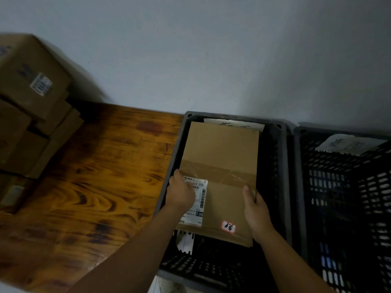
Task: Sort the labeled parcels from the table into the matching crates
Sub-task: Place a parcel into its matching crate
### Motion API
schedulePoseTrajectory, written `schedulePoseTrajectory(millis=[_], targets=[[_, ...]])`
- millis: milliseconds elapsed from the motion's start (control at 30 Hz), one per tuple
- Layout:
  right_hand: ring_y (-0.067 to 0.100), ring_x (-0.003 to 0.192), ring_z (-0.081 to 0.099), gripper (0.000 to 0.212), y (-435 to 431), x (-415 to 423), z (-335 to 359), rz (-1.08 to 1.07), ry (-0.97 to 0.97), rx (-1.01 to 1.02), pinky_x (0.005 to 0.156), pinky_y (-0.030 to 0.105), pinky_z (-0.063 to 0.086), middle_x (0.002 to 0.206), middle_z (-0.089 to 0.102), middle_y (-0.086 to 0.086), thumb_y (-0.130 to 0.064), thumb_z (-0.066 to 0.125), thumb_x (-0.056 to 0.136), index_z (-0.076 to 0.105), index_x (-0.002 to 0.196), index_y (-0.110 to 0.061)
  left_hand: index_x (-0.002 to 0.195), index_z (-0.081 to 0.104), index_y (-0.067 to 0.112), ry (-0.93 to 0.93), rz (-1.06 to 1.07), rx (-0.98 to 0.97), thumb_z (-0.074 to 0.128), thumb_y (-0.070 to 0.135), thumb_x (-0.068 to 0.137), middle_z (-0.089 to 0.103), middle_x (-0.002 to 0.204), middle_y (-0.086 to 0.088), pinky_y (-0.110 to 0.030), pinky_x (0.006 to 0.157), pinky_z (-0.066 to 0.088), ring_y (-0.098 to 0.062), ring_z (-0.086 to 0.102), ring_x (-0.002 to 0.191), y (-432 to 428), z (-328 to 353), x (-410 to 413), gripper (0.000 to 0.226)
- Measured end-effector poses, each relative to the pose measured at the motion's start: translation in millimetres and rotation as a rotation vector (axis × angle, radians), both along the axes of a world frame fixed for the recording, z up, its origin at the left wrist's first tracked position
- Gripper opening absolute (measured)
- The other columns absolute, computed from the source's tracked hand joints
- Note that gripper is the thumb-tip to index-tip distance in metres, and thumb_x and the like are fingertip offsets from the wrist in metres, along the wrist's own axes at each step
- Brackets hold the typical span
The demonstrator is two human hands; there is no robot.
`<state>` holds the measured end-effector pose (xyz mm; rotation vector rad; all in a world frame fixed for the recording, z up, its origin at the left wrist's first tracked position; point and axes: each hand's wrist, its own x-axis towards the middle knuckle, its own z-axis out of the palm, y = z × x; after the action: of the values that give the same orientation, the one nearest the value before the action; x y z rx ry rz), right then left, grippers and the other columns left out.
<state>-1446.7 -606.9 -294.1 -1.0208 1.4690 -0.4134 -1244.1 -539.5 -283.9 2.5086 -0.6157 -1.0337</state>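
Two hands hold one flat parcel over the open mouth of the grey crate; it lies roughly level, long side running from the crate's near wall to its far wall, probably so that it slips down between the side walls without catching. Whether its far end already rests on anything inside the crate I cannot tell. The left hand grips the parcel's left edge, fingers curled over part of the white label; the right hand clasps the right edge, thumb on the top face and fingers wrapped round the side. Both grip the parcel's near half, a hold that seems meant for lowering, not carrying. A red-edged sticker sits on the near end of the parcel's top face, between the hands; a paper sign stands against the crate's far wall, likely the mark it is matched to, though the writing is mostly hidden. Right of the crate stands a second crate with its own sign; left of the crate runs the wooden counter, with stacked boxes at its far left.
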Motion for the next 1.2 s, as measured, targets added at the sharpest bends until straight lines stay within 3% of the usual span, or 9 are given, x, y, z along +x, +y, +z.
schedulePoseTrajectory(millis=[167, 300, 567, 700, 867, 1000, 1100, 1200], targets=[[0.023, 0.114, 0.061, 0.056, -6.4, 4.3, -17.5, -0.016, 0.031, 0.042, 0.102, 0.040, 0.050, 0.130, 0.063, 0.000, -0.058, 0.048, 0.102, 0.053, 0.147, -0.024, 0.162, -0.005, 0.010, -0.024, -0.041, 0.011, 0.047, 0.020, 0.107, 0.004, 0.169, -0.012, -0.050, 0.117, 0.036, -0.036, 0.024, 0.151, -7.5, -11.7, -1.9, 0.076], [0.028, 0.121, 0.061, 0.064, -8.3, 6.4, -34.3, -0.010, 0.055, 0.092, 0.107, 0.050, 0.049, 0.139, 0.060, 0.004, -0.067, 0.046, 0.098, 0.047, 0.151, -0.030, 0.162, -0.006, 0.010, -0.022, -0.112, -0.022, 0.050, 0.016, 0.105, 0.001, 0.169, -0.013, -0.048, 0.124, 0.022, -0.035, 0.012, 0.154, -4.4, -22.9, -5.5, 0.080], [0.031, 0.129, 0.056, 0.057, -10.7, 15.2, -52.3, -0.023, 0.111, 0.003, 0.111, 0.047, 0.045, 0.143, 0.059, 0.006, -0.054, 0.046, 0.103, 0.051, 0.150, -0.022, 0.163, -0.001, 0.012, -0.057, -0.183, -0.015, 0.048, 0.012, 0.103, -0.006, 0.169, -0.010, -0.039, 0.125, 0.016, -0.032, 0.004, 0.156, -2.4, -39.5, -9.3, 0.077], [0.031, 0.131, 0.055, 0.054, -5.4, 17.4, -53.1, -0.017, 0.129, -0.065, 0.109, 0.037, 0.043, 0.142, 0.060, 0.008, -0.049, 0.048, 0.105, 0.051, 0.149, -0.017, 0.163, 0.004, 0.018, -0.241, -0.407, -0.042, 0.048, 0.014, 0.102, -0.016, 0.170, -0.004, -0.040, 0.126, 0.002, -0.029, -0.015, 0.155, 0.3, -37.7, -18.5, 0.075], [0.037, 0.131, 0.056, 0.057, -10.5, 19.9, -50.3, 0.078, 0.214, -0.060, 0.107, 0.041, 0.045, 0.143, 0.059, 0.016, -0.045, 0.051, 0.104, 0.046, 0.150, -0.011, 0.163, -0.007, 0.019, -0.179, -0.682, 0.073, 0.054, 0.039, 0.102, -0.023, 0.168, -0.004, -0.037, 0.124, -0.009, -0.025, -0.022, 0.154, 4.1, -34.5, -12.1, 0.089], [0.029, 0.156, 0.022, 0.078, -18.9, 19.7, -28.7, 0.276, 0.361, -0.233, 0.124, 0.044, 0.027, 0.171, 0.019, 0.008, -0.037, 0.057, 0.104, 0.013, 0.166, -0.020, 0.162, -0.011, 0.018, -0.165, -0.713, 0.100, 0.059, 0.039, 0.100, -0.024, 0.168, -0.004, -0.036, 0.124, -0.009, -0.026, -0.022, 0.154, 2.1, -32.7, -7.2, 0.096], [0.020, 0.160, 0.000, 0.073, -19.9, 25.2, -17.3, 0.526, 0.437, -0.482, 0.129, 0.043, 0.015, 0.173, 0.002, -0.001, -0.030, 0.057, 0.104, 0.017, 0.165, -0.025, 0.163, -0.007, 0.020, -0.176, -0.713, 0.088, 0.061, 0.039, 0.098, -0.022, 0.169, -0.006, -0.038, 0.125, -0.007, -0.027, -0.020, 0.155, 0.7, -32.8, -5.4, 0.095], [0.022, 0.159, -0.014, 0.068, -21.2, 33.4, -16.8, 0.800, 0.539, -0.569, 0.130, 0.042, 0.001, 0.173, -0.003, 0.003, -0.030, 0.054, 0.104, 0.021, 0.163, -0.024, 0.163, -0.006, 0.021, -0.176, -0.737, 0.094, 0.065, 0.040, 0.095, -0.022, 0.168, -0.007, -0.038, 0.125, -0.005, -0.027, -0.019, 0.155, 1.7, -36.2, -3.4, 0.100]])
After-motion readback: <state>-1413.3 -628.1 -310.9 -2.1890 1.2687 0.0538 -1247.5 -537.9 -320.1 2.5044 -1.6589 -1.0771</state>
